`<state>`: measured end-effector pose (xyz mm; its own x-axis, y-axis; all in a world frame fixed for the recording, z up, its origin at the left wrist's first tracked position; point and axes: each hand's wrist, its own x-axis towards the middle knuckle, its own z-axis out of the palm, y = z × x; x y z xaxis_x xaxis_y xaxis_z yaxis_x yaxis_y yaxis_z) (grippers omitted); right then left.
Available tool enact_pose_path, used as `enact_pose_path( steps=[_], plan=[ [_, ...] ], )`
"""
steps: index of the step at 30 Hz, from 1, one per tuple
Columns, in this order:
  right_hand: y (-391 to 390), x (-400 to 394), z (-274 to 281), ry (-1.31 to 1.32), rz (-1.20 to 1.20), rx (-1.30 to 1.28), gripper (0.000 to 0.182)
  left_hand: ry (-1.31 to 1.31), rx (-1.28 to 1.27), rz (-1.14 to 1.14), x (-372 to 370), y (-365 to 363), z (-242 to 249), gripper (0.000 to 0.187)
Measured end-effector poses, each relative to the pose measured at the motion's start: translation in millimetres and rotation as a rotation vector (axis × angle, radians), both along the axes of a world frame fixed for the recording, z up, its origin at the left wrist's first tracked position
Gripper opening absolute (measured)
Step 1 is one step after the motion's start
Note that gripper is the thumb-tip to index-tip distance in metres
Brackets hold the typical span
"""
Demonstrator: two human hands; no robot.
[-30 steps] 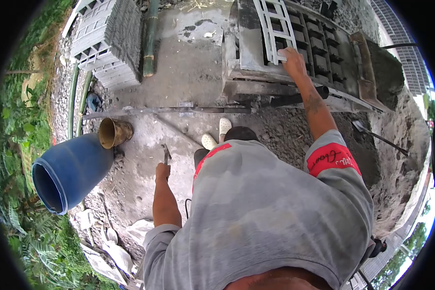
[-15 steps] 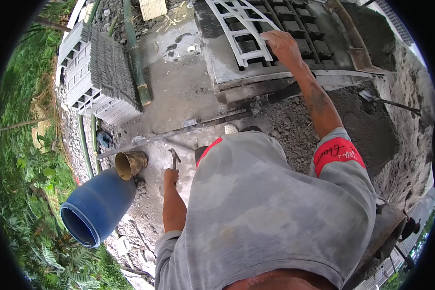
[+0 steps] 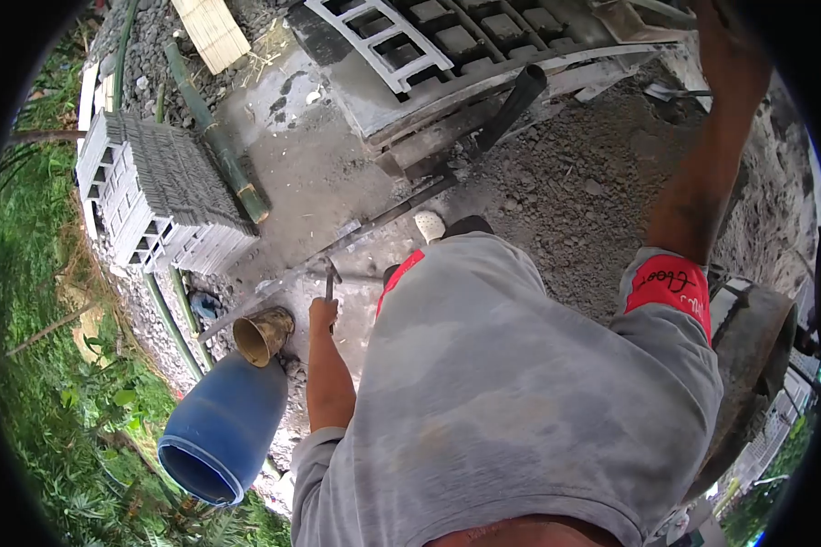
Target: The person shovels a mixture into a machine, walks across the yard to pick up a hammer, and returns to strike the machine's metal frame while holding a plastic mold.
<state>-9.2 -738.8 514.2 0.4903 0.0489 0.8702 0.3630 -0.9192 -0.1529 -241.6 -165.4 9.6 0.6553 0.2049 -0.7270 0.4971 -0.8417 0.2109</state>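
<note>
My left hand (image 3: 323, 314) is wrapped round the handle of a hammer (image 3: 330, 273), its head upward. My right hand (image 3: 725, 27) reaches to the top right edge of the view, where its fingers are dark and cut off, so what it may hold cannot be made out. A light grey ladder-shaped frame (image 3: 383, 41) lies on the metal block mould (image 3: 465, 41) at the top. A dark pipe-like handle (image 3: 513, 108) sticks out from the mould's near side.
A stack of grey slotted pieces (image 3: 169, 182) stands at the left beside a bamboo pole (image 3: 212, 137). Below are a blue barrel (image 3: 228, 410) and a brassy bucket (image 3: 265, 335). Loose grey soil (image 3: 575, 201) lies centre right, with a shovel (image 3: 675, 92) beyond.
My right hand has left the grey frame and moved right to the view's edge. The view has turned, so the mould sits higher and further left. My left hand still holds the hammer.
</note>
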Motion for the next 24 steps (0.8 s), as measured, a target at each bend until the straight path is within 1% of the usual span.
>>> enact_pose_path(
  steps=[1, 2, 3, 4, 5, 6, 7, 8, 9, 11, 12, 13, 14, 15, 16, 17, 18, 19, 20, 22, 23, 24],
  plan=[
    [-16.8, -27.2, 9.5, -0.066, -0.206, -0.133, 0.019, 0.001, 0.020, -0.162, -1.5, 6.4, -12.9, 0.035],
    [-13.1, -51.9, 23.1, -0.042, -0.190, -0.054, 0.021, 0.004, 0.014, -0.187, 0.1, -0.1, -9.7, 0.035],
    [-26.0, -74.7, 25.4, 0.024, -0.248, 0.054, 0.027, 0.006, 0.032, -0.127, 1.0, -12.3, -0.5, 0.034],
    [-36.0, -87.8, 33.7, -0.009, -0.110, -0.043, 0.033, 0.014, 0.050, -0.068, -1.1, -18.9, 4.8, 0.034],
    [-40.2, -98.7, 36.2, -0.099, 0.066, -0.057, 0.043, -0.022, 0.022, -0.140, -6.5, -16.6, -7.7, 0.033],
    [-53.4, -124.1, 50.4, 0.068, 0.143, -0.265, 0.040, -0.013, 0.008, -0.155, -10.4, -17.8, -21.3, 0.033],
    [-66.5, -150.7, 54.2, 0.258, 0.221, 0.013, 0.021, 0.061, 0.002, -0.090, -12.8, -21.2, -32.4, 0.032],
    [-78.9, -170.6, 51.6, 0.438, 0.294, 0.298, 0.029, 0.131, 0.000, -0.024, -14.3, -28.0, -41.7, 0.031],
    [-89.6, -182.8, 42.8, 0.436, 0.284, 0.293, 0.029, 0.130, -0.007, -0.034, -15.3, -36.3, -49.0, 0.031],
    [-95.4, -204.7, 18.3, 0.564, -0.428, 0.042, 0.031, 0.197, -0.062, -0.158, -8.0, -49.0, -49.7, 0.029],
    [-93.4, -207.0, 4.3, 0.634, -0.515, 0.059, 0.032, 0.190, -0.058, -0.174, -2.2, -58.6, -45.6, 0.029],
    [-96.8, -206.9, -12.3, 0.614, -0.474, -0.042, 0.030, 0.213, -0.030, -0.185, 5.6, -78.6, -27.7, 0.029],
    [-93.9, -202.4, -28.4, 0.652, -0.461, 0.018, 0.030, 0.235, -0.001, -0.193, 12.6, -93.5, -16.4, 0.029],
    [-97.3, -198.6, -45.8, 0.702, -0.364, 0.159, 0.028, 0.258, 0.019, -0.292, 18.6, -101.5, -19.9, 0.036],
    [-113.0, -194.0, -68.2, 0.743, -0.358, 0.168, 0.027, 0.251, 0.025, -0.298, 22.2, -108.2, -28.3, 0.036],
    [-127.1, -190.4, -90.6, 0.784, -0.346, 0.176, 0.025, 0.202, -0.024, -0.476, 25.7, -113.1, -39.8, 0.036],
    [-133.8, -187.5, -109.8, 0.824, -0.357, 0.252, 0.024, 0.148, -0.070, -0.649, 30.8, -118.2, -55.9, 0.037],
    [-140.6, -183.1, -130.8, 0.869, -0.361, 0.329, 0.023, 0.105, -0.048, -0.731, 32.0, -118.7, -84.9, 0.036],
    [-151.0, -179.9, -153.7, 0.875, -0.327, 0.322, 0.022, 0.100, -0.034, -0.719, 36.0, -132.5, -80.6, 0.036],
    [-173.4, -170.2, -199.6, 0.869, -0.235, 0.296, 0.021, 0.047, 0.001, -0.571, 46.5, -180.7, -54.5, 0.035],
    [-183.6, -163.9, -219.8, 0.854, -0.177, 0.275, 0.020, 0.014, 0.056, -0.403, 52.7, -227.1, -1.1, 0.032],
    [-192.3, -156.7, -237.4, 0.844, -0.145, 0.282, 0.020, 0.004, 0.075, -0.379, 61.2, -250.2, 4.6, 0.032]
  ],
)
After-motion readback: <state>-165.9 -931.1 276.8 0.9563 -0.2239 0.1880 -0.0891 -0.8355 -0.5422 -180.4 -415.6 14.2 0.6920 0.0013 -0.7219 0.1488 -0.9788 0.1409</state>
